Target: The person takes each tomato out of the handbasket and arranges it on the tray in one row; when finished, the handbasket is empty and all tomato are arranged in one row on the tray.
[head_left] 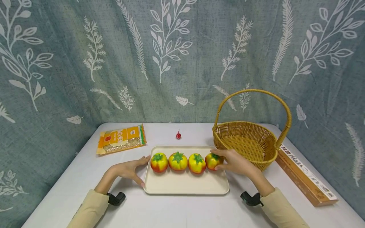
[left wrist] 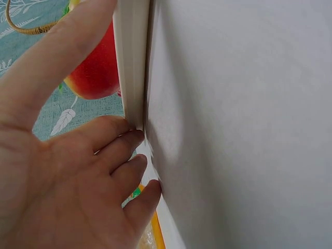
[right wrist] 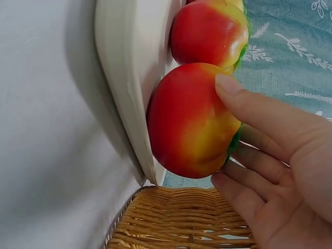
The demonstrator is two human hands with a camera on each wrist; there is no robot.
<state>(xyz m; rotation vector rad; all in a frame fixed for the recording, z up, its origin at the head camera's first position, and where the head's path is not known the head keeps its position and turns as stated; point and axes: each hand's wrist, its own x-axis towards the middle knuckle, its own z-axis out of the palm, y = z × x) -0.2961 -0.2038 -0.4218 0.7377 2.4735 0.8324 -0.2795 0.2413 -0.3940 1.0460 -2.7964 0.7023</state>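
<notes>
Several red-and-yellow tomatoes with green leafy tops stand in a row on a cream tray [head_left: 185,186]. My right hand [head_left: 235,161] pinches the rightmost tomato [head_left: 213,162] between thumb and fingers; in the right wrist view this tomato [right wrist: 189,122] sits on the tray, with the thumb on its upper side. At the tray's left end, my left hand [head_left: 126,170] rests with thumb and fingers spread along the rim. The left wrist view shows its fingertips touching the outer side of the tray [left wrist: 132,67], near the leftmost tomato [left wrist: 97,72].
A wicker basket [head_left: 242,144] with a tall handle stands behind my right hand. Right of it lies a long pasta box [head_left: 306,177]. An orange bag of grain [head_left: 122,139] lies at the back left, and a small red item [head_left: 178,136] behind the tray.
</notes>
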